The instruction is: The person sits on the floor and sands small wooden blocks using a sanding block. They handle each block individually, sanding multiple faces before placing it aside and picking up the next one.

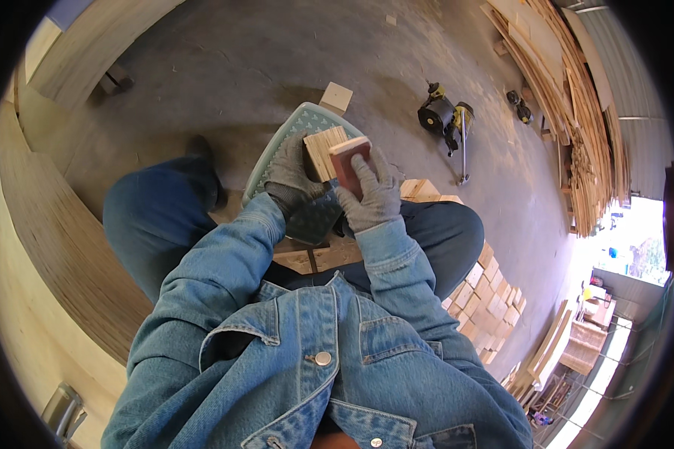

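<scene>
My left hand, in a grey work glove, grips a plywood block whose layered edges face up. In my gloved right hand is a sanding block, pale on one side and reddish-brown on the face toward me. The sanding block is held close against the right side of the plywood block; whether they touch is hard to tell. Beneath both hands, between my knees, stands a light green plastic basket with a patterned surface.
A loose wooden block lies past the basket. Many stacked blocks sit by my right knee. A green-and-black power tool rests on the concrete floor. Long boards are piled at the far right; plywood sheets stand along the left.
</scene>
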Motion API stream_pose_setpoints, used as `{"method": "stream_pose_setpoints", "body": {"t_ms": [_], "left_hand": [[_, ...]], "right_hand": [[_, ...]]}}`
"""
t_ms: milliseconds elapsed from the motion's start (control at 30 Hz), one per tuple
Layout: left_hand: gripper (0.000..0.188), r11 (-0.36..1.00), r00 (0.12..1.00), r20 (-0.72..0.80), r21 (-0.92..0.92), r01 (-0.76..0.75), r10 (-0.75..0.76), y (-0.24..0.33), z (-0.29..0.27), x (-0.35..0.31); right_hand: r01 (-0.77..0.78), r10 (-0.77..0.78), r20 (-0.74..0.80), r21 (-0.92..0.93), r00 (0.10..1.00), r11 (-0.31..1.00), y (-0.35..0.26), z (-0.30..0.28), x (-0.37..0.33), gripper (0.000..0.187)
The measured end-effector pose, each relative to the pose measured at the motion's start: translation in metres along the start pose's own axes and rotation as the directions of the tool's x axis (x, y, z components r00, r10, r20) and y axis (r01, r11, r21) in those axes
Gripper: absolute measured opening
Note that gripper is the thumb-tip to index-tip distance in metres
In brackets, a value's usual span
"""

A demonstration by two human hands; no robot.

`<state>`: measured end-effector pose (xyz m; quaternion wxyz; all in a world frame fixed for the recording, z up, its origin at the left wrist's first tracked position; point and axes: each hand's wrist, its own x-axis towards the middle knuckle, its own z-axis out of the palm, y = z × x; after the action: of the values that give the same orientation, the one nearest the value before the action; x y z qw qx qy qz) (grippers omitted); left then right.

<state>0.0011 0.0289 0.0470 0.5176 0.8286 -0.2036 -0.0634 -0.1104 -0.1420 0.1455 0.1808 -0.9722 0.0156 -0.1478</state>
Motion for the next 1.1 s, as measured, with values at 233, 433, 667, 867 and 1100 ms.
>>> {"method": "stream_pose_setpoints", "body": {"t_ms": [233,433,667,867,1100], "left_hand": [[0.097,0.991,0.995,0.063,-0.102,0.086,-0.080,-0.008,0.008,0.008],[0.082,0.995,0.997,0.014,0.070,0.073,-0.074,-0.011,0.008,0.006],[0.070,0.908,0.969,0.170,-0.352,0.227,-0.177,0.012,0.003,0.014],[0.072,0.998,0.997,0.058,-0.024,0.061,-0.059,-0.010,0.004,0.009],[0.072,0.990,0.996,0.036,-0.105,0.089,-0.086,-0.013,0.013,0.005]], "right_hand": [[0.059,-0.052,0.106,-0.063,0.993,0.996,-0.023,-0.009,-0.002,0.067],[0.024,-0.008,0.129,-0.120,0.992,0.992,-0.029,0.008,0.054,0.061],[-0.093,0.128,0.212,-0.167,0.969,0.982,-0.030,0.020,0.113,0.062],[0.053,-0.025,0.191,-0.143,0.981,0.988,-0.043,-0.012,0.016,0.065],[0.092,-0.061,0.193,-0.155,0.979,0.984,-0.044,-0.013,0.002,0.064]]}}
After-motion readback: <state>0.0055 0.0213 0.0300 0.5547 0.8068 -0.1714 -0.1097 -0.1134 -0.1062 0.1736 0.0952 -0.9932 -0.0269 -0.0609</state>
